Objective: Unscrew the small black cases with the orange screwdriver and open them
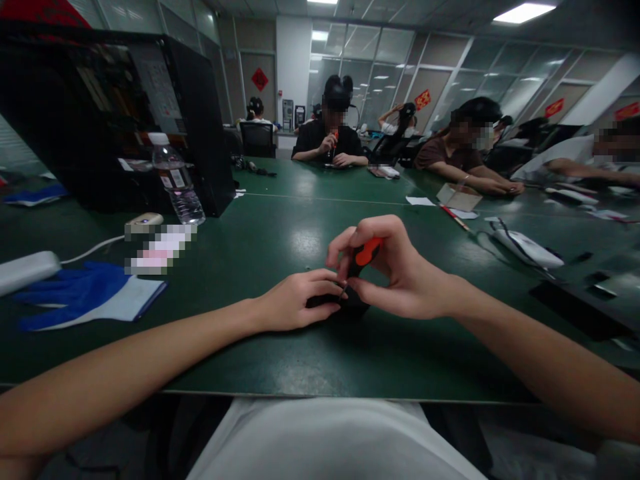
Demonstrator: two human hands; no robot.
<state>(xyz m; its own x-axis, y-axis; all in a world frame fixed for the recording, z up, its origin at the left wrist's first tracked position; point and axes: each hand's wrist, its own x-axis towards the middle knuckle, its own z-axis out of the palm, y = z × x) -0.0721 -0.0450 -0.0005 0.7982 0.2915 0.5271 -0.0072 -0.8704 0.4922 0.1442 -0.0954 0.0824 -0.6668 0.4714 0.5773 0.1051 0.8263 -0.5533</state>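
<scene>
My right hand [407,277] is closed around the orange and black handle of a screwdriver [369,252]. Its thin shaft points down and to the left, towards the fingertips of my left hand [290,300]. On the green table [270,363], those left fingers are bent round a small black part [356,308] and hold it down. Most of this part is hidden by both hands, so its kind does not show. Whether the screwdriver's tip touches it cannot be made out.
Left of my hands lie a blue and white glove [100,293] and a white device [30,270]. A water bottle [177,180] stands beside a black computer case [200,127]. Rightward are a small box [459,197], a white cased item [527,245] and a dark flat panel [583,310]. People sit across the table.
</scene>
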